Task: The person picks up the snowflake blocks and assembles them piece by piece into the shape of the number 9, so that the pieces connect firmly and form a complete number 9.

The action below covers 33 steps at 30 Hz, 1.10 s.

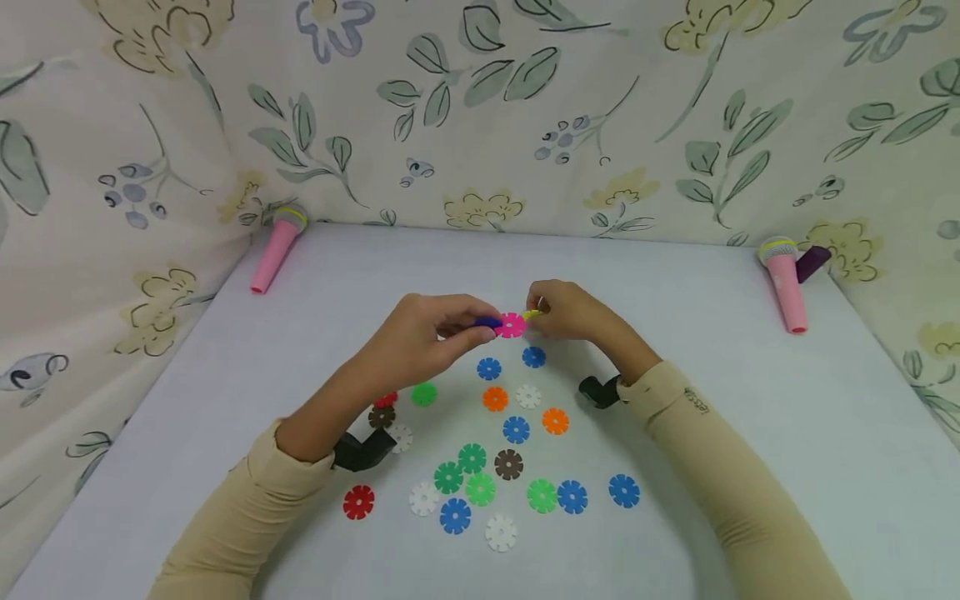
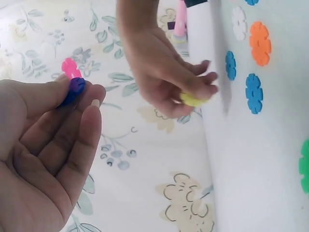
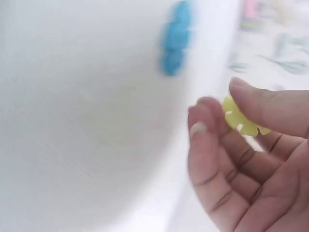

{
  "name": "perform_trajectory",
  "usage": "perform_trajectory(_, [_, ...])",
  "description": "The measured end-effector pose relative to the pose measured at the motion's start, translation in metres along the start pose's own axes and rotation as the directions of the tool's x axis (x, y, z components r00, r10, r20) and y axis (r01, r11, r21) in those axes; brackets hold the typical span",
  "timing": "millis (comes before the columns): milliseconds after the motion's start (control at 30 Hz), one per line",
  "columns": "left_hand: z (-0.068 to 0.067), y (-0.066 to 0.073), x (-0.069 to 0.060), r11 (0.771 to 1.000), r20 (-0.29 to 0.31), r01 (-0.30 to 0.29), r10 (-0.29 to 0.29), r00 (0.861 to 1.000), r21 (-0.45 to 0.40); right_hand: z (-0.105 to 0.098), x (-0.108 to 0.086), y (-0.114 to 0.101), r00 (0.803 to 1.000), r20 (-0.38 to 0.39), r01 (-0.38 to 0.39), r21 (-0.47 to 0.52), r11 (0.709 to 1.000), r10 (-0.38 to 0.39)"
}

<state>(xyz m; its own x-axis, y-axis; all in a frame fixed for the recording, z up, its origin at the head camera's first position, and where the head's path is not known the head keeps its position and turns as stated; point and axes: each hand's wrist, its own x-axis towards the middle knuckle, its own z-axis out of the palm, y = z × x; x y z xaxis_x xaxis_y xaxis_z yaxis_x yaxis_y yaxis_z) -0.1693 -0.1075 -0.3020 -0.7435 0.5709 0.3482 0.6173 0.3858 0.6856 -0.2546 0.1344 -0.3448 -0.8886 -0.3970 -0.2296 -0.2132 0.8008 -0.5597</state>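
My left hand [image 1: 416,340] pinches a dark blue notched disc [image 2: 76,86] between thumb and fingers. A pink notched disc [image 1: 513,326] sticks out from the blue one and appears slotted into it. Between the thumb and fingers of my right hand [image 1: 576,310] is a yellow notched disc [image 3: 240,121], partly covered by the thumb. The left wrist view shows a gap between the yellow disc and the pink one. Both hands are raised above the white table, just beyond the loose discs.
Loose notched discs lie on the white table [image 1: 675,292], among them an orange disc [image 1: 556,421], a brown disc [image 1: 508,464] and a red disc [image 1: 358,502]. Pink toy microphones stand near the back, one left [image 1: 276,254], another right [image 1: 786,292]. Floral cloth [image 1: 480,150] hangs behind.
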Motion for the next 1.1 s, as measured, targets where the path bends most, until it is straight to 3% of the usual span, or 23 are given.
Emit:
perform_trajectory(133, [-0.001,0.001,0.0,1.0,-0.029,0.023,-0.024,0.999,-0.017,-0.014,-0.034,-0.01,0.988,-0.069,0.151,0.148,0.977,-0.142])
perform_trajectory(300, [-0.002,0.003,0.001,0.998,-0.057,0.031,-0.034,0.998,-0.056,-0.025,-0.084,-0.027,0.93,-0.189,0.353,0.226,0.908,-0.314])
perform_trajectory(433, [-0.001,0.004,0.002,0.996,-0.065,0.021,-0.027,0.998,-0.091,-0.029,-0.102,-0.034,0.876,-0.246,0.463,0.192,0.865,-0.415])
perform_trajectory(600, [0.001,0.004,0.001,0.989,-0.055,0.033,-0.041,0.998,-0.145,-0.024,-0.102,-0.039,0.829,-0.285,0.522,0.089,0.848,-0.481])
perform_trajectory(833, [-0.001,0.004,0.0,0.981,-0.045,0.046,-0.056,0.997,-0.188,-0.02,-0.103,-0.041,0.81,-0.318,0.536,0.062,0.842,-0.492])
perform_trajectory(1100, [-0.002,0.006,-0.002,0.972,-0.037,0.057,-0.068,0.997,-0.229,-0.017,-0.103,-0.042,0.807,-0.337,0.538,0.081,0.839,-0.485])
